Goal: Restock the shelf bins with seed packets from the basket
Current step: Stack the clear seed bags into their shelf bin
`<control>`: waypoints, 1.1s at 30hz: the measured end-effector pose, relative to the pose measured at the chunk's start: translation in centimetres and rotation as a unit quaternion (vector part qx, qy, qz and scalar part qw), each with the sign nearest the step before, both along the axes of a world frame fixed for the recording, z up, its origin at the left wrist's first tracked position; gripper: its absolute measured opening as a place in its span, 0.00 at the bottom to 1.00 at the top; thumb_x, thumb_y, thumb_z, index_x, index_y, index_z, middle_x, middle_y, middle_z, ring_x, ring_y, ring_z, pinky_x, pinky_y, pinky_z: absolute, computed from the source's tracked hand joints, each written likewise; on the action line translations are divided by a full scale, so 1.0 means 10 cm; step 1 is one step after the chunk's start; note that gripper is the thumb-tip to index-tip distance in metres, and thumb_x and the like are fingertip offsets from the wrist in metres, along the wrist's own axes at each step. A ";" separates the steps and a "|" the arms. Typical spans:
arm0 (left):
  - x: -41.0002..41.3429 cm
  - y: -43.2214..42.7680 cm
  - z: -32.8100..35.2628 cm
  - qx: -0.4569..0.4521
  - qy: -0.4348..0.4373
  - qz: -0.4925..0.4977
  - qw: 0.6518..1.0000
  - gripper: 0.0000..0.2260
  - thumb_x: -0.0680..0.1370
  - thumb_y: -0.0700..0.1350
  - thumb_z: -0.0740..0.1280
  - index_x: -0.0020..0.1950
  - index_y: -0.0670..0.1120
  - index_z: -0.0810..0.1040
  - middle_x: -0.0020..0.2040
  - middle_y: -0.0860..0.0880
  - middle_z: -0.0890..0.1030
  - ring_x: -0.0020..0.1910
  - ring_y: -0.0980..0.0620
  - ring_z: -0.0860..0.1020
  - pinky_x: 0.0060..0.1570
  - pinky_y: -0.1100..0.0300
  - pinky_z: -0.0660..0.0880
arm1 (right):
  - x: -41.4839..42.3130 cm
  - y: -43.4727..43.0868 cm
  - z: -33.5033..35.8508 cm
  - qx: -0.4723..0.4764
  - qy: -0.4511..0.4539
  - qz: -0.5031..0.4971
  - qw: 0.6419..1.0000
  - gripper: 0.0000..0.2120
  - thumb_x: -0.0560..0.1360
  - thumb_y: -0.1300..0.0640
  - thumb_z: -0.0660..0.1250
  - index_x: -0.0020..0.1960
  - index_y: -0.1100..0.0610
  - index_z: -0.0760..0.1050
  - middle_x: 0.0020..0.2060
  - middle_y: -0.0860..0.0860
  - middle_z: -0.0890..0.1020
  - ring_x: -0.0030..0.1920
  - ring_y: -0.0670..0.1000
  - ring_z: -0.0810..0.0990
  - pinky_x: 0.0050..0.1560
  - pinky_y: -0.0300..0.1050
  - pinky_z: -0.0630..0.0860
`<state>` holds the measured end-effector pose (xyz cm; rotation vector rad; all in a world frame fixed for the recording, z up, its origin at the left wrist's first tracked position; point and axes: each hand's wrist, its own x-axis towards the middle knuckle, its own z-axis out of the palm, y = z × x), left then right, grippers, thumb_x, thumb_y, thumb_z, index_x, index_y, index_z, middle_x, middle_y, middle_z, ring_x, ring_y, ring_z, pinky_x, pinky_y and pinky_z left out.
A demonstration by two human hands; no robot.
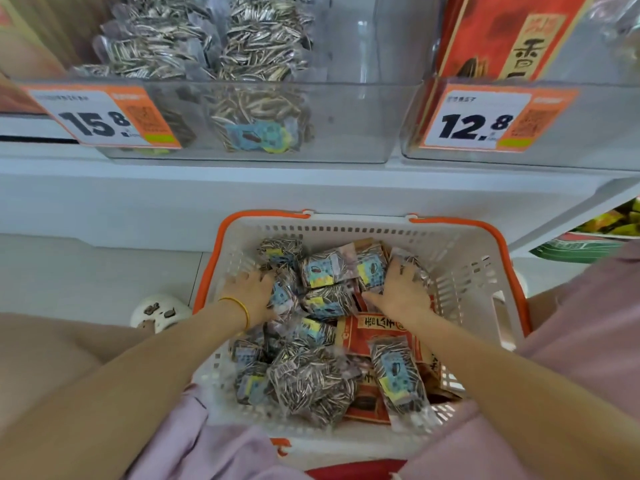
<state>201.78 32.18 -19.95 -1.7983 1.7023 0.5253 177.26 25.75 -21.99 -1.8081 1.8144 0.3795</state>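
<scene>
Now left hand [254, 293] and right hand [403, 292], grips wide, flank seed packets [327, 271] in basket [349, 229].

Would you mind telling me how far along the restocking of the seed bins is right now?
Partly done: the left bin holds seed packets, though its right side is bare. In hand: the left hand and right hand rest on packets in the basket, none lifted yet. Left: many clear packets and red packets lie there.
</scene>
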 end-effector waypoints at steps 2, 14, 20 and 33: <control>0.01 0.01 -0.08 -0.018 0.018 0.028 0.999 0.35 0.75 0.59 0.64 0.74 0.44 0.54 0.70 0.40 0.64 0.68 0.39 0.65 0.66 0.45 0.66 | 0.00 0.02 -0.03 0.000 -0.002 -0.005 1.000 0.43 0.73 0.40 0.66 0.76 0.56 0.46 0.71 0.62 0.58 0.67 0.66 0.66 0.61 0.56 0.70; -0.01 -0.06 0.06 -0.039 0.201 0.235 0.950 0.42 0.66 0.55 0.76 0.73 0.46 0.60 0.69 0.40 0.65 0.67 0.41 0.66 0.65 0.51 0.67 | -0.05 -0.12 0.04 0.018 -0.214 -0.119 0.969 0.28 0.70 0.52 0.74 0.64 0.60 0.68 0.60 0.56 0.77 0.59 0.56 0.76 0.54 0.45 0.72; -0.04 -0.15 0.47 -0.080 0.354 0.230 0.903 0.35 0.71 0.42 0.74 0.73 0.47 0.60 0.73 0.47 0.63 0.70 0.46 0.64 0.65 0.56 0.64 | -0.05 -0.07 0.47 0.005 -0.359 -0.233 0.904 0.24 0.71 0.62 0.72 0.65 0.60 0.69 0.59 0.54 0.77 0.55 0.53 0.78 0.50 0.45 0.76; -0.24 -0.11 1.29 0.034 0.658 0.349 0.666 0.37 0.65 0.34 0.71 0.71 0.50 0.63 0.65 0.42 0.73 0.60 0.43 0.76 0.58 0.45 0.75 | 0.05 0.26 1.38 0.223 -0.604 -0.111 0.757 0.24 0.68 0.60 0.69 0.64 0.57 0.70 0.59 0.60 0.78 0.56 0.59 0.80 0.58 0.56 0.77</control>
